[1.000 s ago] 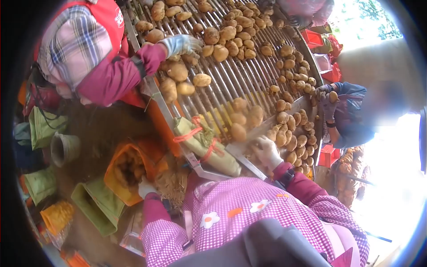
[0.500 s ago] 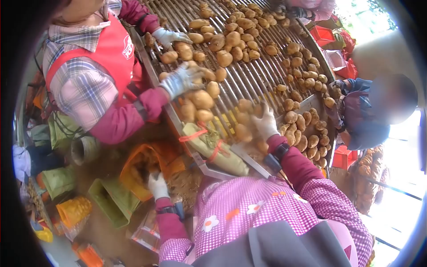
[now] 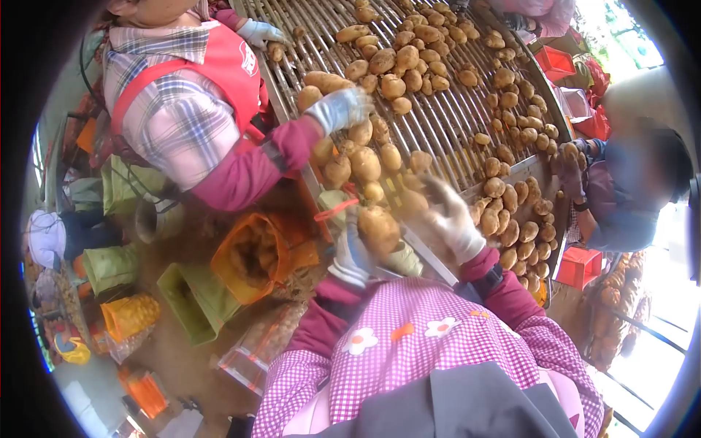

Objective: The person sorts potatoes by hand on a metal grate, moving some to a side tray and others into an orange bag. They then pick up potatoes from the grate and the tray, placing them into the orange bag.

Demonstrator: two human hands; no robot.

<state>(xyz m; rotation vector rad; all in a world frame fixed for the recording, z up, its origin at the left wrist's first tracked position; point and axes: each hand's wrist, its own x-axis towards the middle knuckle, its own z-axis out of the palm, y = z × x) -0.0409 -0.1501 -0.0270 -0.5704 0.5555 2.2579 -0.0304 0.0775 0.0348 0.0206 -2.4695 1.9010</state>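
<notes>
My left hand (image 3: 353, 255), in a pale work glove, is closed against the side of a large potato (image 3: 378, 229) near the front end of the metal rollers. To its right, my right hand (image 3: 454, 223), also gloved, has its fingers spread and blurred by motion, beside a smeared potato (image 3: 413, 202). Several potatoes (image 3: 365, 163) lie just beyond my hands on the rollers (image 3: 438, 135). Between and below my hands is a rolled green sack (image 3: 403, 261), and a red tie (image 3: 337, 209) shows at its far end.
A co-worker's gloved hand (image 3: 339, 111) reaches over potatoes at the left. Another person (image 3: 621, 190) handles potatoes at the right. An orange sack (image 3: 252, 255) of potatoes and an open green sack (image 3: 191, 301) stand at lower left. A red crate (image 3: 579, 267) is at right.
My left hand has come up from the orange sack to the rollers and now holds a large potato. My right hand has shifted slightly toward me. The co-worker's hands have moved away along the rollers.
</notes>
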